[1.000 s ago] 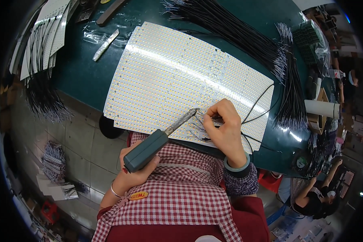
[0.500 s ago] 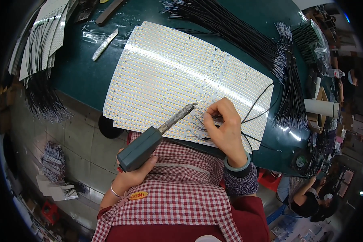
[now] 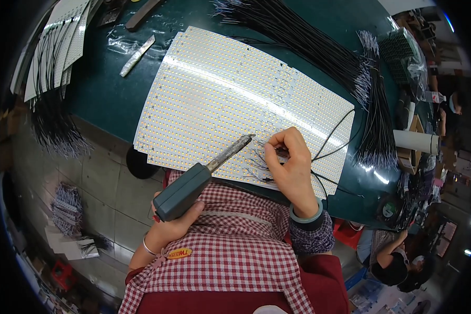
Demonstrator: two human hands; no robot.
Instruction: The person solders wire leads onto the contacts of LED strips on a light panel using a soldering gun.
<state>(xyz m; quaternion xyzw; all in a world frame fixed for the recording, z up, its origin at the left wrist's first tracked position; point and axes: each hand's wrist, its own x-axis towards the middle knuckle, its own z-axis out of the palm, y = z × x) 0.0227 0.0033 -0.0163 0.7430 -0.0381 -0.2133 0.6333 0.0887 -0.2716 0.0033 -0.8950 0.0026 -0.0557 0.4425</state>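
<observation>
A large white LED panel board (image 3: 235, 99) lies on the dark green table (image 3: 104, 94). My left hand (image 3: 175, 222) grips the grey-green handle of a soldering iron (image 3: 193, 180), whose metal tip points at the board's near edge. My right hand (image 3: 290, 165) rests on that edge just right of the tip, fingers pinched on thin wires (image 3: 256, 165). A black wire (image 3: 332, 138) runs from under this hand across the board.
Bundles of black wires (image 3: 319, 49) lie at the back and right of the table. More panels with wires (image 3: 52, 47) hang over the left edge. A white roll (image 3: 416, 141) and clutter stand at right. Another person (image 3: 392, 259) sits at lower right.
The soldering iron has shifted slightly, its handle lower and further left, with the tip still near the board's edge. My right hand stays on the wires.
</observation>
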